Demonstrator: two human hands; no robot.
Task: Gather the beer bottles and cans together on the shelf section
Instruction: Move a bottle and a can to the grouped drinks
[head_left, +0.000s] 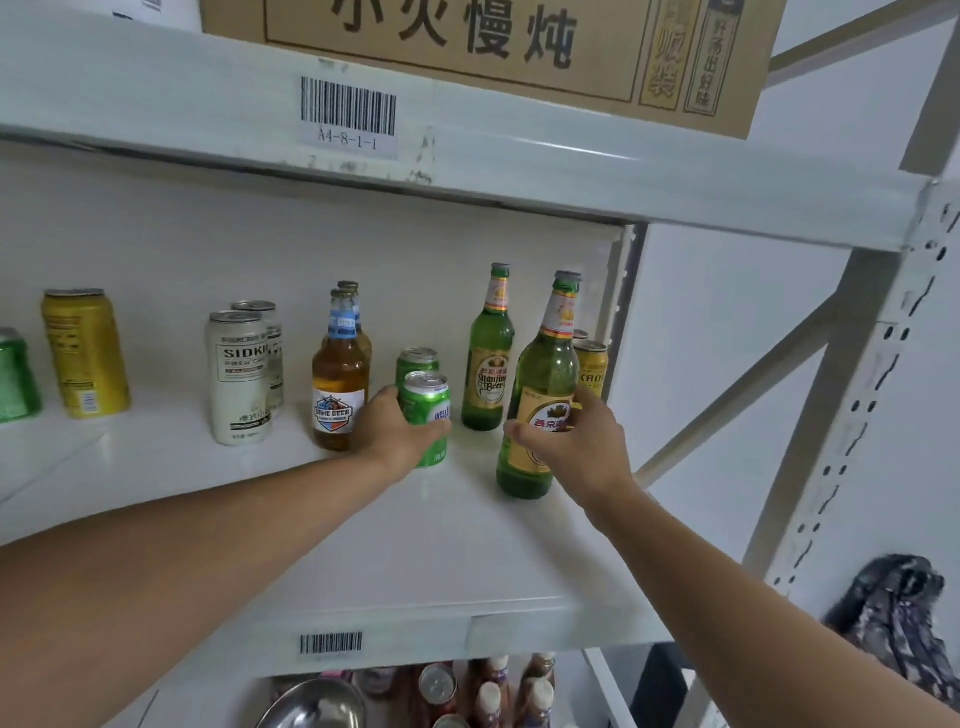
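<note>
On the white shelf (441, 545) my left hand (395, 431) wraps around a green can (428, 402), with a second green can (417, 359) just behind it. My right hand (576, 436) grips a tall green beer bottle (545, 374) near the shelf's right end. Another green bottle (489, 358) stands between the two hands, further back. To the left stand two amber bottles (340, 379), two white cans (238, 374), a yellow can (85, 353) and a green can (14, 376) at the frame's left edge. A gold can (591, 366) sits behind the held bottle.
The upper shelf beam (467, 156) carries a barcode label and a cardboard box (493, 52) sits above it. A steel upright (852, 415) with diagonal braces stands to the right. The lower shelf holds bottles (493, 691) and a metal bowl (311, 706). A dark bag (904, 613) hangs at right.
</note>
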